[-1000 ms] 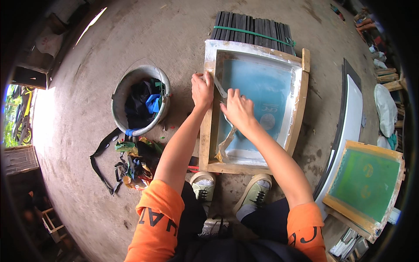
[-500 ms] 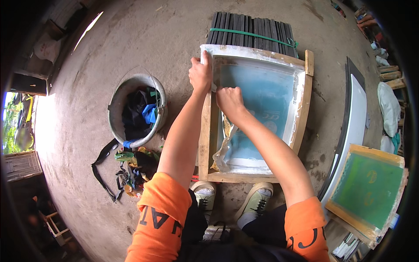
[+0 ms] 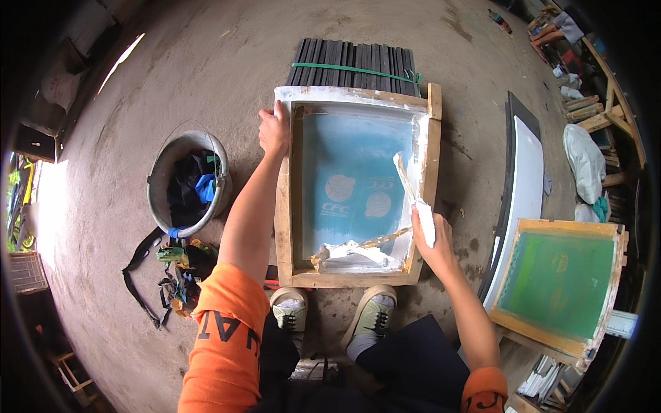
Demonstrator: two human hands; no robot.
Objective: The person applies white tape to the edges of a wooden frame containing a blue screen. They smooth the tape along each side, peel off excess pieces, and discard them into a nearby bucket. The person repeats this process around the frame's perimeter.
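A: What has just changed at the frame (image 3: 351,279)?

B: The right hand (image 3: 436,246), at the left inner edge half a second ago, is now across by the right bar. The crumpled strip (image 3: 425,221) has swung with it, running from a heap along the near inner edge up to the fist, a loose end poking above.

A: Meaning what?

B: The left inner side appears rid of the strip, bare wood showing. Whether the heap at the near edge is stuck down or merely lying there, one cannot tell.

A: How do the hands stand?

B: The left hand (image 3: 275,131) is closed around the left bar near the far corner. The right is closed on the strip, its white folds bunched past the fingers; whether it also touches the frame is unclear.

A: And the frame's place?

B: Just ahead of the shoes (image 3: 370,313), blue mesh (image 3: 351,158) inside, its far end next to a bundle of dark slats (image 3: 337,55).

A: Any containers?

B: A metal bucket (image 3: 160,193), left of the frame, handle raised. It holds dark cloth (image 3: 180,186) and, on the right, blue cloth (image 3: 205,188). Mixed scraps (image 3: 173,255) and a black strap (image 3: 131,265) lie outside, on the floor (image 3: 103,261).
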